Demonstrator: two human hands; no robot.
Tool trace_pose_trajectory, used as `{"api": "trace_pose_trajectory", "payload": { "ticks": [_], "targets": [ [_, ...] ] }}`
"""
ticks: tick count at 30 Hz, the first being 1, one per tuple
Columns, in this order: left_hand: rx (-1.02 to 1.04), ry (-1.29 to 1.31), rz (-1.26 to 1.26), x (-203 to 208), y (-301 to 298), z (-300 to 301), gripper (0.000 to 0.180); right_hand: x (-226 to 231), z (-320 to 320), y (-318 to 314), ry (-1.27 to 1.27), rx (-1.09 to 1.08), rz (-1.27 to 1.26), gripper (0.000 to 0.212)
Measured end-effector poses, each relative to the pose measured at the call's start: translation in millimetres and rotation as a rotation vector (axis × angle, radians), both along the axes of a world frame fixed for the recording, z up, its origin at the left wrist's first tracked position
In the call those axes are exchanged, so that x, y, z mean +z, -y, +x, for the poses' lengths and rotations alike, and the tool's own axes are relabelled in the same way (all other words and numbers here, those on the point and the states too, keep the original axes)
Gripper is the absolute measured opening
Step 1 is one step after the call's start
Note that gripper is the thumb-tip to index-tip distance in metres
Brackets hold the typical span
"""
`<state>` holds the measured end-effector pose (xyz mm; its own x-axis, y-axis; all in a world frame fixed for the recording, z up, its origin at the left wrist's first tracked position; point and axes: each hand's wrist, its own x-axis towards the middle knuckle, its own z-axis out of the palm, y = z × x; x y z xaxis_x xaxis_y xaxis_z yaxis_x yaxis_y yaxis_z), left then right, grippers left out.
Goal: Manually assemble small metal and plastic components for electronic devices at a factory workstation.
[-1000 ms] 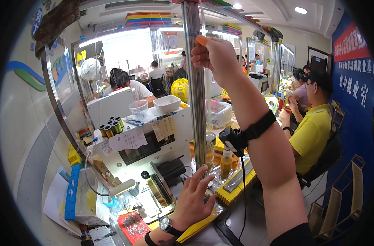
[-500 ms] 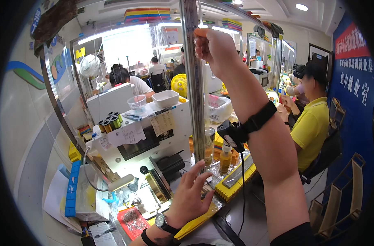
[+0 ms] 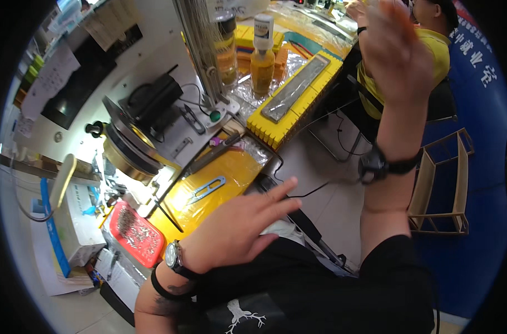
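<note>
My left hand (image 3: 239, 225), with a watch on its wrist, hovers over the near edge of a yellow mat (image 3: 195, 209). Its fingers are stretched apart and nothing is in them. On the mat nearby lies a blue-grey slotted tool (image 3: 208, 189), perhaps thread snips. My right hand (image 3: 401, 61) is raised at the upper right, smeared by motion, so its fingers cannot be read. An orange patch shows near its fingertips. A black strapped device (image 3: 374, 166) sits on my right wrist. Left of the mat, a red tray (image 3: 156, 253) holds many small metal pieces.
A lit machine with a brass-coloured round part (image 3: 128, 150) stands left, beside a metal post (image 3: 200, 50). Behind the mat are a yellow block with a grey strip (image 3: 295, 89) and a bottle of amber liquid (image 3: 261, 69). A person in a yellow shirt (image 3: 434, 53) sits at right.
My view has tilted down toward the bench. My right hand has come away from the metal post and moved to the right. The left hand stays low with its fingers spread.
</note>
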<state>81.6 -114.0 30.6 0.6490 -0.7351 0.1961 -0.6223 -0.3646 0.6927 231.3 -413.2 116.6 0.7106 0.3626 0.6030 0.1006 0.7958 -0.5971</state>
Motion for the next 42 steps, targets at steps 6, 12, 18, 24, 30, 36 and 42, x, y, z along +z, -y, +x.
{"api": "trace_pose_trajectory", "payload": {
  "ticks": [6, 12, 18, 24, 30, 36, 42],
  "targets": [
    [-0.37, -0.171, -0.15, -15, 29, -10, 0.074, -132, -79, 149, -0.447, -0.684, -0.082, 0.016],
    [-0.172, -0.152, 0.07, -2, 23, 11, 0.057, -140, -101, 91, -0.105, -1.198, -0.56, 0.02],
    [0.213, 0.302, 0.068, -25, 54, 63, 0.052, -187, -111, -36, 0.03, -1.131, -0.886, 0.008],
    [0.21, 0.268, 0.103, -45, 63, 70, 0.062, -221, -98, -57, -0.018, -1.201, -0.827, 0.012],
    [0.185, 0.262, 0.137, -44, 68, 72, 0.07, -221, -99, -57, 0.034, -1.269, -0.905, 0.014],
    [0.189, 0.279, 0.166, -47, 68, 71, 0.071, -205, -104, -53, 0.1, -1.277, -1.051, 0.015],
    [0.221, 0.311, 0.211, -49, 71, 66, 0.069, -209, -107, -51, 0.086, -1.251, -1.112, 0.014]
  ]
}}
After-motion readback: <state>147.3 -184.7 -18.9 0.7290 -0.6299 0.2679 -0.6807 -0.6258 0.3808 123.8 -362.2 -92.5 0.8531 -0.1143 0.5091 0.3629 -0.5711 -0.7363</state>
